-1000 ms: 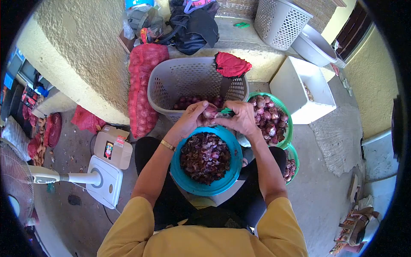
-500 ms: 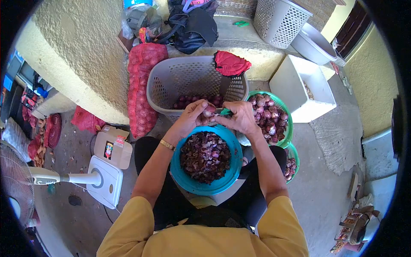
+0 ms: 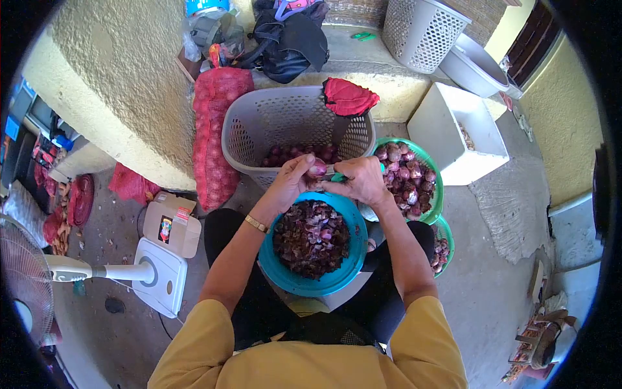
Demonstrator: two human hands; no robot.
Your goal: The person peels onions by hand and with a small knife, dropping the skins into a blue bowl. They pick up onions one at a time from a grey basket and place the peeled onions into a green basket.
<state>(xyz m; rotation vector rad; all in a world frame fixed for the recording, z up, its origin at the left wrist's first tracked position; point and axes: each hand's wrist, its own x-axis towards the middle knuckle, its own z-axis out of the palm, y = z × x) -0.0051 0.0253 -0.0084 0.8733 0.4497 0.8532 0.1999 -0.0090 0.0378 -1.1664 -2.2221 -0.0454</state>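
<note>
My left hand (image 3: 291, 181), with a gold band at the wrist, is closed around a red onion (image 3: 317, 168). Its purple skin shows between the thumb and fingers. Close beside it, my right hand (image 3: 361, 180) grips a small green-handled knife (image 3: 338, 176); the blade is mostly hidden. Both hands are above the far rim of a blue basin (image 3: 267, 259), which holds dark, dry onion skins (image 3: 304, 249). Behind them, a grey perforated basket (image 3: 285, 100) has several purple onions (image 3: 278, 154) at its bottom.
Unpeeled onions (image 3: 408, 175) fill a green basket (image 3: 438, 198) at my right, with another green basket (image 3: 447, 228) below it. A white box (image 3: 437, 129) stands farther right. A red mesh sack (image 3: 220, 142) leans left of the grey basket. A fan (image 3: 139, 272) lies at far left.
The onion in my left hand now shows smoother, brighter purple skin. My right hand has shifted slightly, with more of the knife's green handle visible. The basin and baskets stay put.
</note>
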